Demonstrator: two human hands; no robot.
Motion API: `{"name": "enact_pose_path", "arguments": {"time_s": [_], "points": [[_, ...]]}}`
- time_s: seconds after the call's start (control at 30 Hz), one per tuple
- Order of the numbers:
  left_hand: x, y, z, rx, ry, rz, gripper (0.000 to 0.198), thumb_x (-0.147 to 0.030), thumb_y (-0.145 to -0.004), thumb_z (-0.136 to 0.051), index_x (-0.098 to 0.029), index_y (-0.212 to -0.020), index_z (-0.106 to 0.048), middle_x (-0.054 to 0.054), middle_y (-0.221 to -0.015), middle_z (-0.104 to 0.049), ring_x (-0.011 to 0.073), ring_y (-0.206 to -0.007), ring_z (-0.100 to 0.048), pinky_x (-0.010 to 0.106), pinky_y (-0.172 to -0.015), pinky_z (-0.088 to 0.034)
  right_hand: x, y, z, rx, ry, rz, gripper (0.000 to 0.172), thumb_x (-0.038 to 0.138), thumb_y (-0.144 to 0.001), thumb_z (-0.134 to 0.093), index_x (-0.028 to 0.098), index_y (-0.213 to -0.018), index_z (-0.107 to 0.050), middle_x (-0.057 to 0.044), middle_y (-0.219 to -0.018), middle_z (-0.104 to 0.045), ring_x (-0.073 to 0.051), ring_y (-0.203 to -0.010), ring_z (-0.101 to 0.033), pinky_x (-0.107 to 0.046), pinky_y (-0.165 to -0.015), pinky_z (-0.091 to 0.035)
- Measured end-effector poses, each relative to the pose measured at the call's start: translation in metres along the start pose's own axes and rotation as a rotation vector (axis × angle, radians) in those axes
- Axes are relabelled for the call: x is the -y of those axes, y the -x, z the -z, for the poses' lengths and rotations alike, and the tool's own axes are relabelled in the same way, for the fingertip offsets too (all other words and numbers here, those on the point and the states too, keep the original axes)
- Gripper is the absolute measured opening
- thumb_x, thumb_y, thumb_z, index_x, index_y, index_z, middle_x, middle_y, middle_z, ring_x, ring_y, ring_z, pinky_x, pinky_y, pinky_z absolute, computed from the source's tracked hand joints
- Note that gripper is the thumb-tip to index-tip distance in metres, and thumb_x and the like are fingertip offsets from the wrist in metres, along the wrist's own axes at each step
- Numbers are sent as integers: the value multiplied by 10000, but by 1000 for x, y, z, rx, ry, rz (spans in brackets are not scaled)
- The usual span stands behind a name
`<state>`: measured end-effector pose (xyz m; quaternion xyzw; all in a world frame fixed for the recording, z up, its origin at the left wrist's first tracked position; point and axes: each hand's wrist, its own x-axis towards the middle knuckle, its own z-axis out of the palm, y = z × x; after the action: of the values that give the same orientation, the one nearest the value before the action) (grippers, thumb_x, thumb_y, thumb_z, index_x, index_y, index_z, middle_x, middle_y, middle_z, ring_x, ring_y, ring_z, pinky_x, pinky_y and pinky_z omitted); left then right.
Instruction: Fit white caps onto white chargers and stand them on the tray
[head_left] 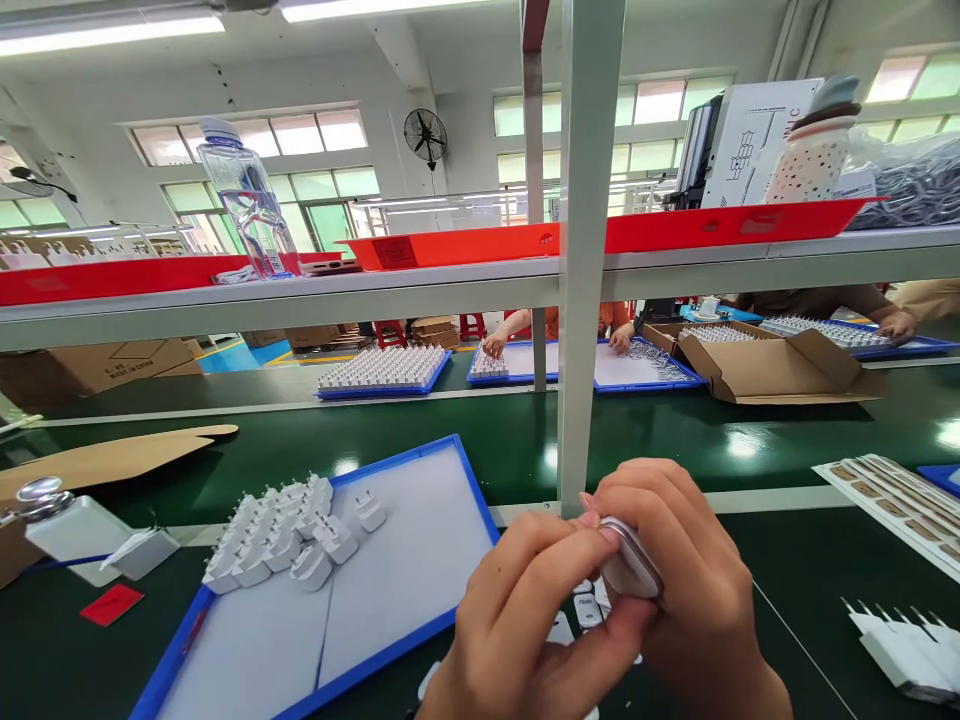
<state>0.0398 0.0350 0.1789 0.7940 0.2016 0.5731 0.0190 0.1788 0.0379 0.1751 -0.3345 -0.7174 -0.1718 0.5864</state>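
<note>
We count one white plug (631, 568), held between both hands low in the middle of the view, above the green belt (750, 440) and just right of the near blue tray (478, 490). On that tray lies one heap of plugs (277, 535), well over a dozen and packed too tightly for an exact count, with a single plug standing slightly apart at its right edge. We make out about three loose plugs (587, 608) on the belt beneath the hands, partly hidden. One row of plugs (904, 655) lies at the lower right with its prongs up. At the left stand one bottle with a metal cap (67, 525), one red card (111, 604) and one cardboard sheet (112, 455). Across the belt we see at least three far trays (382, 388), one open cardboard box (772, 365) and three hands of co-workers (493, 345).

The left hand (517, 620) comes up from below, thumb and fingertips pinching the near end of the white plug. The right hand (690, 570) curls over it from the right, fingers bent and wrapped around its body. Both hands grip it, with their knuckles turned toward us.
</note>
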Motion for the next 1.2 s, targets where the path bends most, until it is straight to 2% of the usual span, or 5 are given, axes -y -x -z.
{"name": "enact_pose_path", "arguments": {"time_s": [0.47, 0.63, 0.8, 1.07, 1.2], "points": [[4, -8, 2, 42, 131, 88, 403, -78, -736, -737, -200, -1091, -589, 2, -782, -567, 112, -666, -556, 234, -602, -499, 11, -1, -2, 4, -79, -139, 237, -28, -834, -479, 198, -764, -485, -17, -679, -524, -158, -642, -474, -285, -555, -356], [7, -7, 6, 91, 378, 269, 451, -196, -770, -782, -240, -1184, -609, 15, -865, -546, 128, -738, -545, 272, -689, -506, 11, 0, -2, 38, -480, -486, 210, 33, -772, -566, 228, -841, -530, 49, -635, -530, -113, -505, -472, -223, -443, -371], [8, -11, 12, 147, 429, 366, 386, -98, -833, -692, -269, -1176, -648, 38, -1021, -563, 105, -770, -541, 252, -721, -502, 4, 3, -4, 110, -809, -741, 254, 90, -790, -637, 236, -966, -526, 15, -722, -593, -160, -594, -587, -243, -486, -462], [8, -7, 12, 128, 314, 304, 377, -72, -858, -654, -299, -1156, -690, 37, -1112, -589, 98, -793, -570, 244, -756, -519, 5, 0, -2, 136, -963, -704, 307, 10, -756, -629, 248, -920, -525, 38, -728, -583, -146, -634, -590, -232, -539, -473], [7, -8, 14, 109, 261, 261, 342, -69, -859, -651, -288, -1115, -713, 34, -1090, -612, 90, -746, -559, 238, -701, -514, 6, -2, 1, 139, -828, -668, 287, 17, -732, -630, 243, -876, -526, 65, -702, -494, -90, -542, -432, -184, -455, -346]]}}
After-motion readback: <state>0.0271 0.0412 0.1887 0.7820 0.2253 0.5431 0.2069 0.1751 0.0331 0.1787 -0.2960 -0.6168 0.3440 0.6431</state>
